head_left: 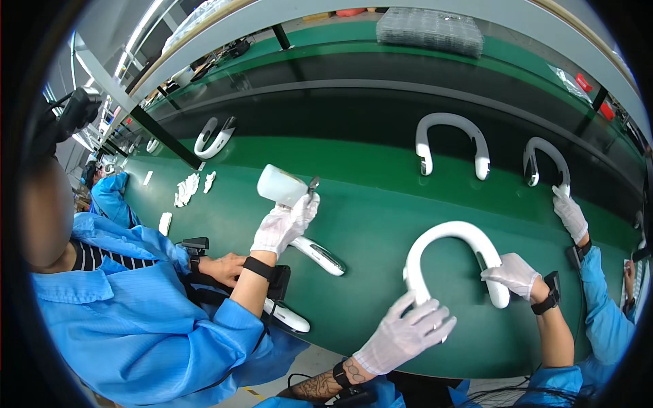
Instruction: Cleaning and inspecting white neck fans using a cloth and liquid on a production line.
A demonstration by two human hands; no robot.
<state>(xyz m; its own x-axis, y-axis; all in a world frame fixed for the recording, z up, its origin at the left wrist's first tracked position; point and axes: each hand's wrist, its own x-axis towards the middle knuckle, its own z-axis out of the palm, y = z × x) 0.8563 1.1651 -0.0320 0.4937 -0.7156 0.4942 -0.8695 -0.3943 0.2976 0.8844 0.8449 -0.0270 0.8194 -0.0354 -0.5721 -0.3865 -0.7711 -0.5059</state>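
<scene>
A white U-shaped neck fan (462, 231) lies in front of me on the green bench, its two arms pointing toward me. My left hand (406, 333), in a white glove, has its fingers curled over the tip of the fan's left arm and hides it. On the other side, my right hand (515, 275), also gloved, grips the right arm near its end, thumb on the inner side. A dark oval panel shows along that arm's inside face.
At left, a co-worker's gloved hand (286, 221) holds up a whitish translucent container (280, 185) above another neck fan (320, 257). A hand at right (570, 214) touches a fan (547, 153). One more fan (452, 121) stands on the dark belt. Clear trays (428, 32) sit behind.
</scene>
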